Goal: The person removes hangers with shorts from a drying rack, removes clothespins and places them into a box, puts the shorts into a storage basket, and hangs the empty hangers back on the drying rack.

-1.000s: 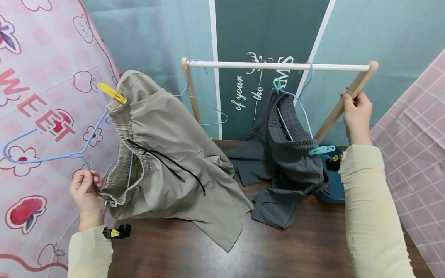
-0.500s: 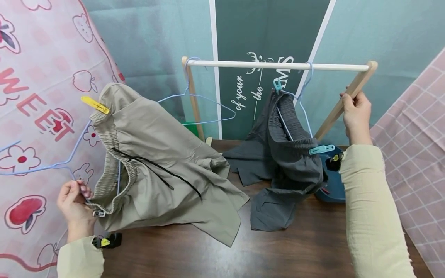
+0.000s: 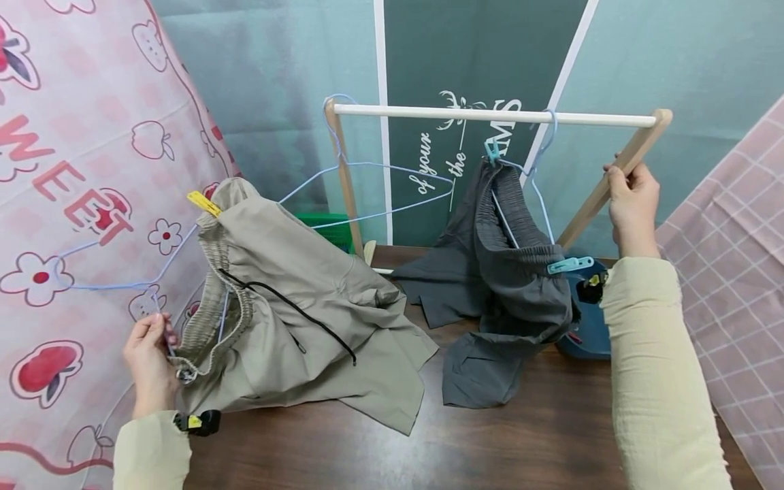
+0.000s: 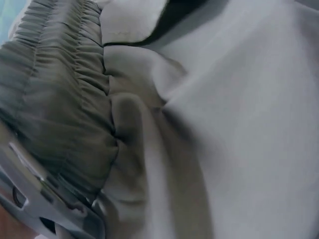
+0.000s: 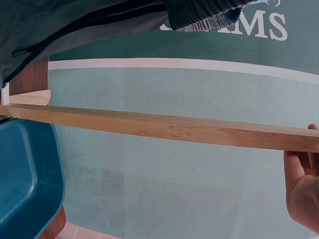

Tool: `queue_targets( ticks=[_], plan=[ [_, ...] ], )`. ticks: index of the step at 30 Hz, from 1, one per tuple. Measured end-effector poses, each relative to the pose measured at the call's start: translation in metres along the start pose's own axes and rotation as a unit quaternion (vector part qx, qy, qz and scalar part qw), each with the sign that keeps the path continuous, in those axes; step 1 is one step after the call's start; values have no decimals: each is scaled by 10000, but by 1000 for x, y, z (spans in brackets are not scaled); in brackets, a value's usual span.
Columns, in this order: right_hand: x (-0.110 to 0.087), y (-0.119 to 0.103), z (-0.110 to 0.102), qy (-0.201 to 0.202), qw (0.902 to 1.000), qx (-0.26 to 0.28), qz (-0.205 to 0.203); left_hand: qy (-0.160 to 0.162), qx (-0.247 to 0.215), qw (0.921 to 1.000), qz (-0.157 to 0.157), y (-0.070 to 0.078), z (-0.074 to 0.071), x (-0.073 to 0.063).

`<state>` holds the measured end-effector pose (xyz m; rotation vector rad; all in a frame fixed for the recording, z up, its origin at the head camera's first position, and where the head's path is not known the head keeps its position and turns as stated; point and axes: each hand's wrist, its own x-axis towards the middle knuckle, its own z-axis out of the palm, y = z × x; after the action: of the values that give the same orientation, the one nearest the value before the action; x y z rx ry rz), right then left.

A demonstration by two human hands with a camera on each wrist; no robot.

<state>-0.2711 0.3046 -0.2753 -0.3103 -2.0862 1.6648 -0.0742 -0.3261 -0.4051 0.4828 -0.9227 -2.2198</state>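
Observation:
My left hand (image 3: 150, 357) pinches one end of a light blue hanger (image 3: 177, 253), beside the waistband of khaki shorts (image 3: 324, 306) with a black drawstring. The hanger passes inside the waistband and its hook points left. A yellow clothespin (image 3: 204, 203) clips the waistband's far end; a grey clothespin (image 4: 50, 194) sits at the near end in the left wrist view. My right hand (image 3: 635, 204) grips the right wooden post (image 3: 591, 204) of a small clothes rack. Dark grey shorts (image 3: 520, 292) hang beside it on a blue hanger, held by two light blue clothespins (image 3: 571, 265).
A bare blue hanger (image 3: 392, 212) hangs at the left end of the white rod (image 3: 441, 113). Behind the rack are a green basket (image 3: 333, 231) and, at right, a blue bin (image 3: 588, 340). Patterned cloths flank the brown table (image 3: 527, 449).
My left hand went left, then back right, ending lower; the khaki shorts' waistband has dropped. The bare hanger on the rod has swung right. My right hand stays on the post.

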Motion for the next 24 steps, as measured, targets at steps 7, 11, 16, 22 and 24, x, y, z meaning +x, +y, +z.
queue_targets(
  ticks=[7,11,16,22,24],
  plan=[
    [0,2,1,106,9998,-155,-106,-80,693,9975,-148,-8,-1,3],
    [1,2,0,126,9998,17,-122,-82,1016,9947,-162,-14,0,5],
    [1,1,1,137,9998,98,-128,104,1598,9866,-296,-22,5,6],
    [2,1,1,118,9999,-13,-102,28,1775,9835,-356,-25,14,4],
    [3,1,1,126,9999,-11,-95,-44,1620,9863,-322,-23,19,4]
  ],
)
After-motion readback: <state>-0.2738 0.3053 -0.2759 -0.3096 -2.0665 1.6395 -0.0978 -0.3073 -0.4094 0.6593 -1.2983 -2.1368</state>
